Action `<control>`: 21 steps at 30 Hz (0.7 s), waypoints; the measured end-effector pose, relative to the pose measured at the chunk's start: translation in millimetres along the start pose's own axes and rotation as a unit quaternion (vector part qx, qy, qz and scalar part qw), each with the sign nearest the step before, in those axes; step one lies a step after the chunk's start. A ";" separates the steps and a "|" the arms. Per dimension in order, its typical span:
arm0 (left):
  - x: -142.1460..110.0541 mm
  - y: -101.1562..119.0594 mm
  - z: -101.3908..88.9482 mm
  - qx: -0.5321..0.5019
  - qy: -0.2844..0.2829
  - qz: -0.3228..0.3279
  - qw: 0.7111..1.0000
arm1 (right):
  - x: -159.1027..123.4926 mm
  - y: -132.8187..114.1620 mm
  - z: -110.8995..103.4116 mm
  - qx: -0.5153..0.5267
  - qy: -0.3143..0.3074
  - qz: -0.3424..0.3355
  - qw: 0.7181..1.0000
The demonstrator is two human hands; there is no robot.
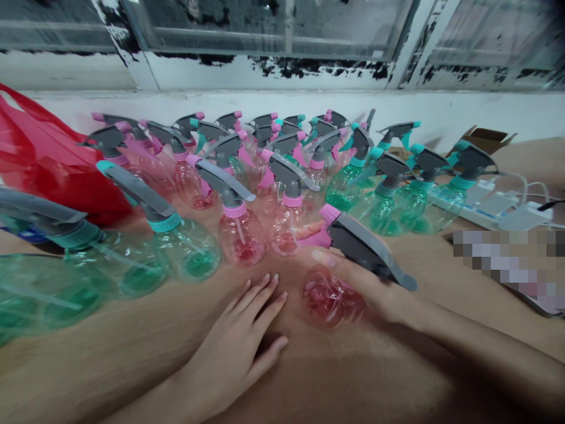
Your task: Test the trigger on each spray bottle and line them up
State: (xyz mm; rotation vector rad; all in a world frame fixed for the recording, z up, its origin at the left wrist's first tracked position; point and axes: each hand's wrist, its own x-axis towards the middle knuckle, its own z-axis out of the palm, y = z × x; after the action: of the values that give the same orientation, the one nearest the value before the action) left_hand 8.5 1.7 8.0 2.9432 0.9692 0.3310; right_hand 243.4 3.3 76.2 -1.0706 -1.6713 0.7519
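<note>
Right hand (382,291) has a pink spray bottle (329,299), closed around its neck area just under the trigger head; it's right of mid-worktop (154,353), in front of the grouped bottles. Whether its base touches the surface: can't tell. Left hand (233,341) lies open and palm down, fingers spread, gripping nothing. Progress by count: a large group stands toward the far edge by the wall (265,103), mostly pink in the middle, green bottles (188,250) running toward the left edge and more green bottles (382,209) on the right. Every bottle I can make out has its trigger head on, held one included. Only that one sits apart, in hand; no loose heads visible. Head tightness and any contents: can't tell. Red bag (48,159) far left, power strip (468,206) right, cardboard box (485,141) toward the far right corner.
</note>
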 end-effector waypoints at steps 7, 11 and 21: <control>0.0 -1.1 1.8 0.013 0.002 0.003 1.000 | -3.3 3.7 0.4 0.019 -0.016 0.047 0.999; -1.1 -1.3 2.5 0.018 0.009 0.007 1.000 | -2.8 4.3 0.6 0.034 -0.014 0.043 0.998; -0.1 -0.3 0.2 0.012 -0.003 0.000 1.000 | -2.5 2.7 0.7 0.027 0.001 0.027 0.999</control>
State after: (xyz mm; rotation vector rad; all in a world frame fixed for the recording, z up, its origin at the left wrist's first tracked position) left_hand 8.3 1.9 7.7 2.9638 0.9795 0.3132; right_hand 243.9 2.1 72.7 -1.0831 -1.6175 0.8263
